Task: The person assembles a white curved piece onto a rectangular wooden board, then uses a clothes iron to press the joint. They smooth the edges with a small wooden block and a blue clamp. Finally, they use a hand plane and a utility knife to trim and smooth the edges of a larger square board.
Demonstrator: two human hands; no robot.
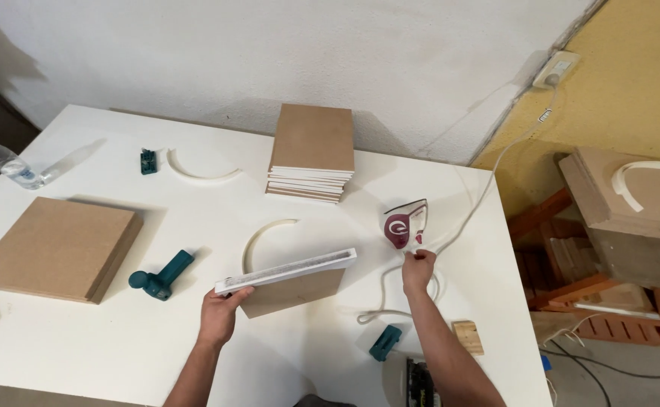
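From my remote view through the head camera, I looked down on a white tabletop (194, 354) set against a white wall. My left hand (219, 313) was closed around the near corner of a square brown fibreboard panel with a white edge strip (288, 279), holding it tilted up on edge near the middle of the tabletop. My right hand (418, 267) reached out to the base of a maroon and white clothes iron (405, 224), which stood upright on its heel just beyond the panel's right end; the fingers touched it, but I could not tell whether that grip had closed. The iron's white cord (390, 301) looped beside the wrist. Behind the panel lay a curved white strip (258, 241). Further back stood a stack of brown square panels (312, 151), and a thicker stack of brown boards (55, 247) sat at the left. A teal handled tool (162, 275) lay between that stack and the left hand. A clear plastic bottle (6, 162) lay at the far left edge.
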